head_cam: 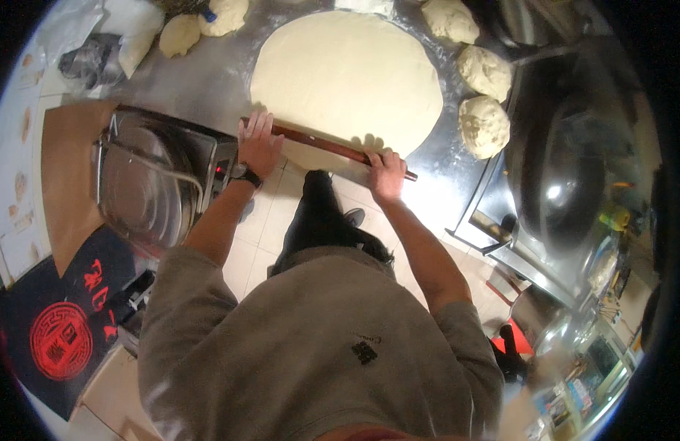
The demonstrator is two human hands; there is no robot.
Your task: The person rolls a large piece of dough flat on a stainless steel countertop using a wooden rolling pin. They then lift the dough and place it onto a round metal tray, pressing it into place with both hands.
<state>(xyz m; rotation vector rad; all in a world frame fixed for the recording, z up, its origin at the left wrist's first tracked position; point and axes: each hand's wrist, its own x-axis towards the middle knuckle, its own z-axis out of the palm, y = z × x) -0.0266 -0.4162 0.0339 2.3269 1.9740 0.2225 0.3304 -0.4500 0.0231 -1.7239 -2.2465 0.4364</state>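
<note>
A large, thin round sheet of pale dough (348, 77) covers the middle of the metal worktop (202, 82), its near edge hanging over the front. Across its near part lies a dark brown wooden rolling pin (320, 143), slanting down to the right. My left hand (260, 143), with a watch (242, 172) on the wrist, rests flat on the pin's left end, fingers stretched out over it. Near the other end, my right hand (388, 175) curls its fingers over the pin, whose tip sticks out past it.
Several dough lumps, such as this one (484, 127), sit along the right; flatter dough pieces (180, 36) lie at the upper left. A wok (560, 176) stands at the right. On the left are plastic bags (92, 60) and an appliance with a clear round lid (147, 182).
</note>
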